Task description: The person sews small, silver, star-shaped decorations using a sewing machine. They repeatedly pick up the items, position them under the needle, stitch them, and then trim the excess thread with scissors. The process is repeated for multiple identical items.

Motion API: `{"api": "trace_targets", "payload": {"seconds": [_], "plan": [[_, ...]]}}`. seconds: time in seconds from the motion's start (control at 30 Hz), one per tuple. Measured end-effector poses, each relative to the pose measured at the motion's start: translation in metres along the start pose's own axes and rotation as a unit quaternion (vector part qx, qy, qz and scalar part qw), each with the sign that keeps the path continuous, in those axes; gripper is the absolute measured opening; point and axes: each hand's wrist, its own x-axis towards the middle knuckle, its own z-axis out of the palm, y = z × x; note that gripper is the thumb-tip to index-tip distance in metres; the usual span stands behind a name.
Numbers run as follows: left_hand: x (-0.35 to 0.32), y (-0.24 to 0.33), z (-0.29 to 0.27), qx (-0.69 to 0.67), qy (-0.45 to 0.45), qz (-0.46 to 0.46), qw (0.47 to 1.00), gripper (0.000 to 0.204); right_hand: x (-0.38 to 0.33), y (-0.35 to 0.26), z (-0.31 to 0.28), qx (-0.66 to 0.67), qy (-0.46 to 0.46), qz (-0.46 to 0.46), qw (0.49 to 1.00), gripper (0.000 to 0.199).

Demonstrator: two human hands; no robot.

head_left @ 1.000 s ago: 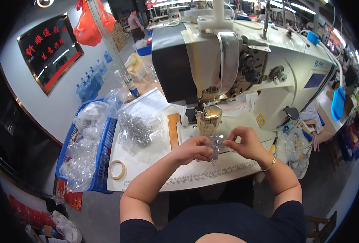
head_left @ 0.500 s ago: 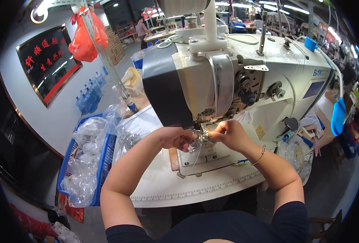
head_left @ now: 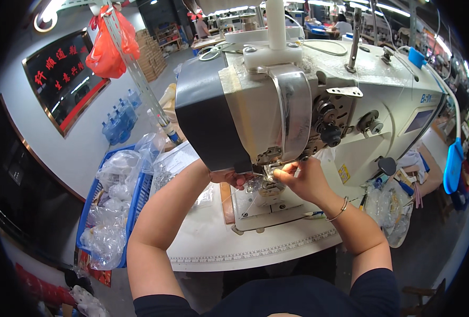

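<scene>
In the head view, your left hand point(head_left: 230, 178) and right hand point(head_left: 302, 179) met under the head of the white sewing machine point(head_left: 319, 100), both with fingers pinched narrow on a small clear, glittery piece point(head_left: 256, 183) that sat right at the needle area, above the machine's bed plate point(head_left: 268, 208); how much of the left hand's grip closed on it you could not tell, since the machine head hid its fingertips. To your left, a blue basket point(head_left: 139, 198) of clear plastic bags point(head_left: 110, 211) stood beside the white table point(head_left: 208, 245), and a bracelet point(head_left: 339, 210) circled your right wrist.
</scene>
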Motion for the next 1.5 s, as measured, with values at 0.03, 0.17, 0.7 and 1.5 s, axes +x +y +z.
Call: {"api": "trace_targets", "payload": {"seconds": [0.03,0.17,0.7,1.5], "plan": [[0.0,-0.001,0.0,-0.005,0.001,0.002,1.0,0.016,-0.001,0.004,0.002,0.006,0.006,-0.019,1.0,0.024],[0.003,-0.003,-0.004,-0.016,0.003,0.008,1.0,0.016,-0.004,0.005,0.001,-0.009,0.03,-0.082,0.996,0.02],[0.001,-0.014,-0.007,-0.011,0.048,-0.003,0.999,0.016,-0.005,0.002,0.002,-0.014,0.068,-0.109,0.992,0.017],[-0.055,-0.14,0.047,0.014,0.017,0.014,1.0,0.015,-0.1,0.031,0.011,0.191,-0.103,-0.035,0.976,0.007]]}}
